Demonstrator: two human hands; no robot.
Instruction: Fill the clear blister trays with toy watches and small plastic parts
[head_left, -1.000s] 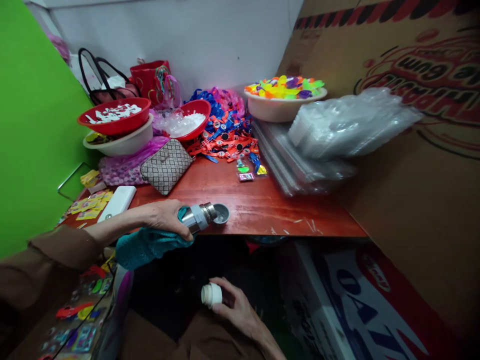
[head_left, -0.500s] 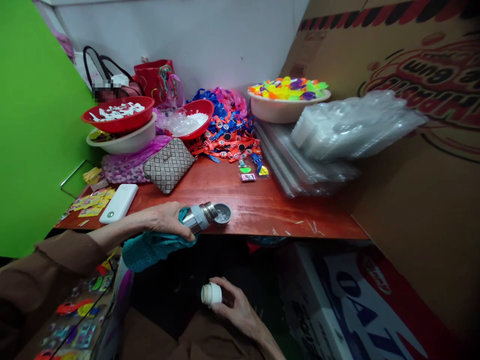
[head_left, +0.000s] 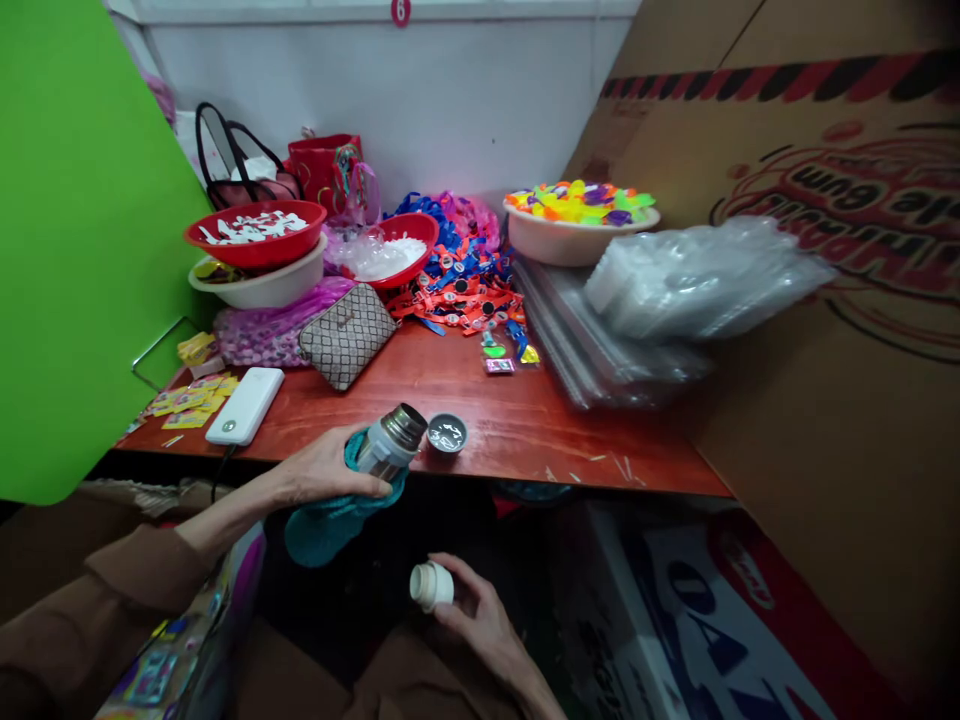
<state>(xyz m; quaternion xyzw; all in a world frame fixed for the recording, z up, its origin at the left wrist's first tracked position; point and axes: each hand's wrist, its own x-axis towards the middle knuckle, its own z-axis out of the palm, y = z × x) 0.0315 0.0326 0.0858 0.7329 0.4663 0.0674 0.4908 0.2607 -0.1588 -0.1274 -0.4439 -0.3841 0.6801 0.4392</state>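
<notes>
My left hand [head_left: 330, 470] is wrapped round an open steel flask [head_left: 388, 447] in a teal knitted cover [head_left: 326, 528]. The flask leans to the right at the table's front edge, its mouth near a small grey cup [head_left: 447, 434] that stands on the red-brown table [head_left: 517, 430]. Clear liquid seems to lie in the cup. Lower down, below the table edge, my right hand [head_left: 476, 615] holds a small white stopper [head_left: 431, 586] between thumb and fingers.
A white power bank [head_left: 245, 405] and a patterned pouch [head_left: 349, 336] lie at the left. Behind stand red bowls [head_left: 255, 240], a pile of lanyards [head_left: 465, 290] and a bowl of colourful pieces [head_left: 581, 235]. Plastic bags [head_left: 697, 280] and a large carton [head_left: 825, 400] are at the right.
The flask has tilted back more upright and moved slightly away from the cup. My right hand still holds the stopper, slightly further right. The view has shifted a little.
</notes>
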